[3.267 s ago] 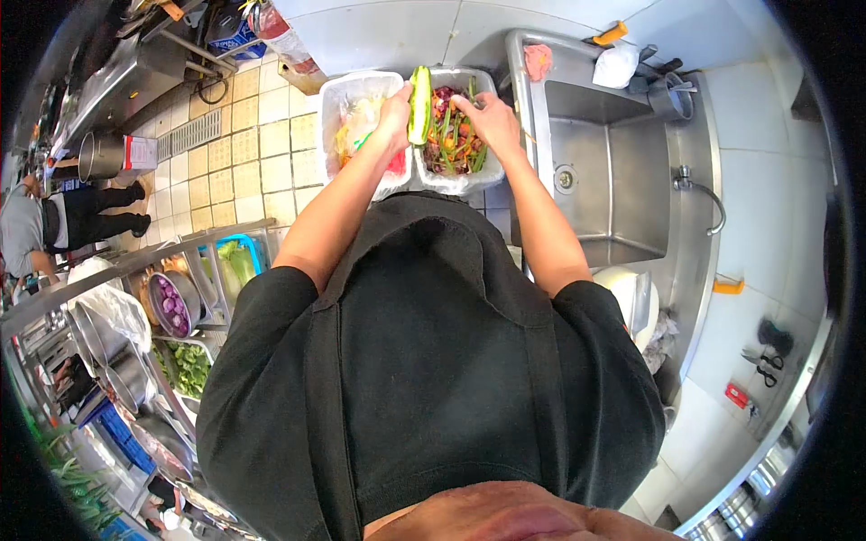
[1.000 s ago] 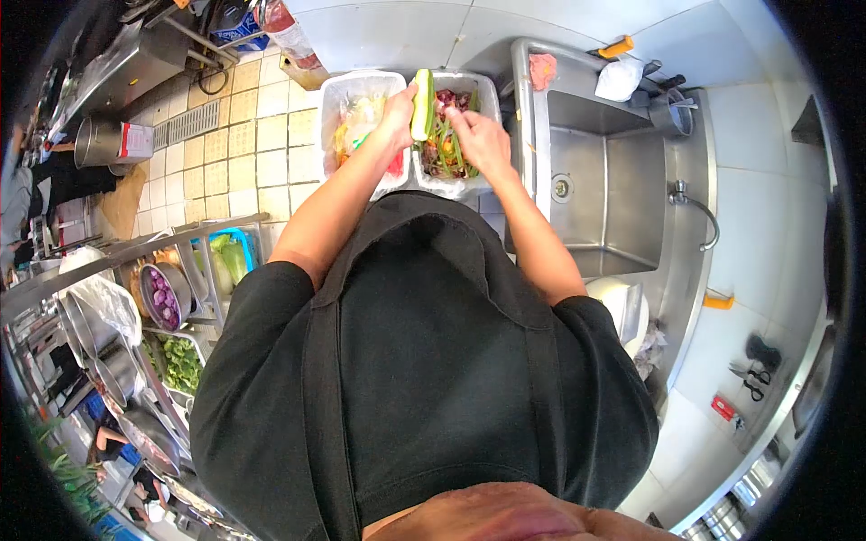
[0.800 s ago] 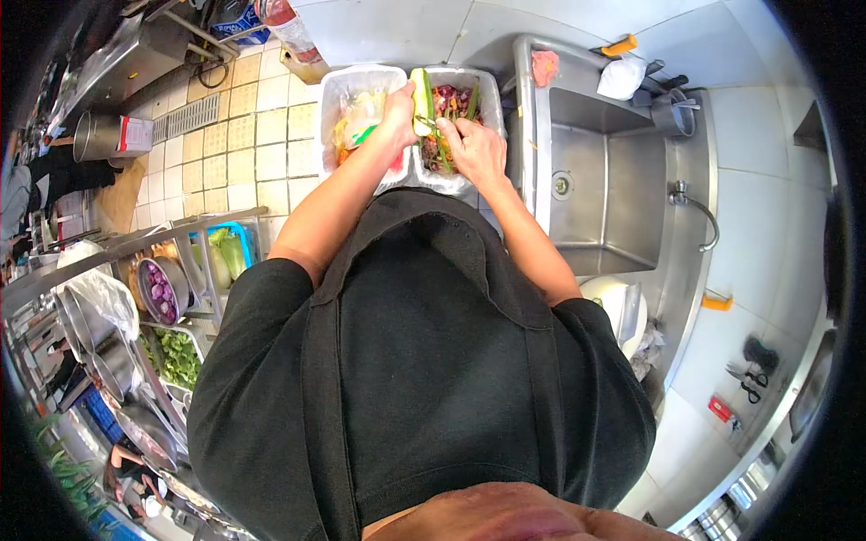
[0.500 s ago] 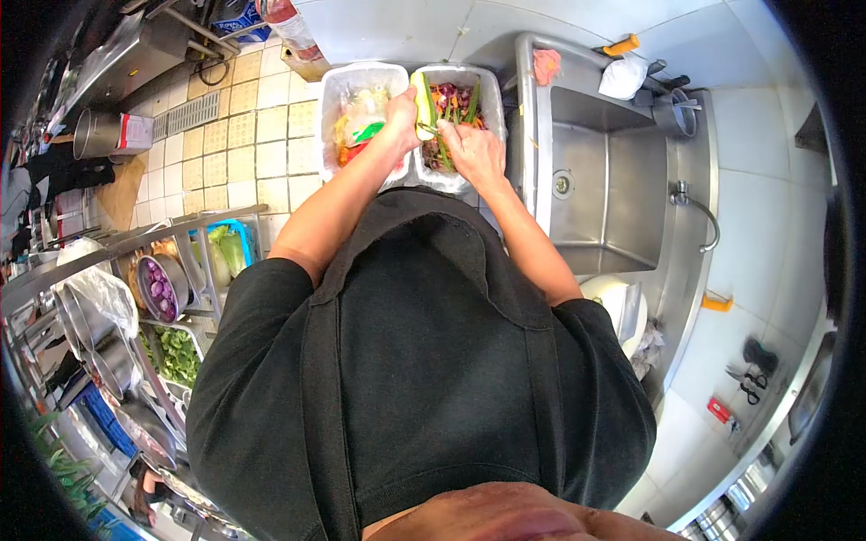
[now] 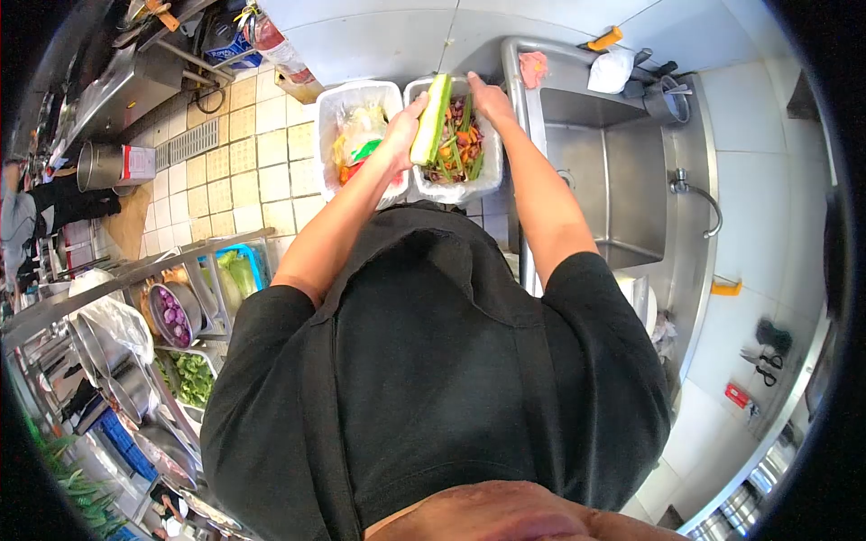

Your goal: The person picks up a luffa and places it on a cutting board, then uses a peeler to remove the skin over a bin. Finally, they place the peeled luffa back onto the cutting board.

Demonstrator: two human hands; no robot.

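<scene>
The long green vegetable (image 5: 432, 121) hangs over the right tub (image 5: 492, 174), out in front of the person. It points away from them, its long axis running near to far, with the far end leaning a little right and the near end lying by the inner rims of the two tubs. One broad face is pale; green skin shows along its right side.

From here I see the left grip (image 5: 405, 133) clamped on it from the left side, the forearm coming up from near left. The right grip (image 5: 490, 99) sits apart from the vegetable, over the far right part of the same tub; whether its fingers are together or hold something, I can't tell.

Below the vegetable, green strips, orange pieces and dark purplish scraps (image 5: 467, 147) fill much of that tub. Just beside it, the left tub (image 5: 326, 144) has yellow, orange and red bits and a bright green piece around pale plastic.

To the right stands a steel sink (image 5: 609, 135) with a curved tap (image 5: 683, 183) on its right side and a pink cloth (image 5: 533, 68) at its far left corner. Over on the left, a metal rack (image 5: 135, 270) carries a pot of purple onions (image 5: 171, 316) and leafy greens (image 5: 191, 377), with tiled floor (image 5: 230, 171) beyond and another person (image 5: 68, 194) at the far left edge
</scene>
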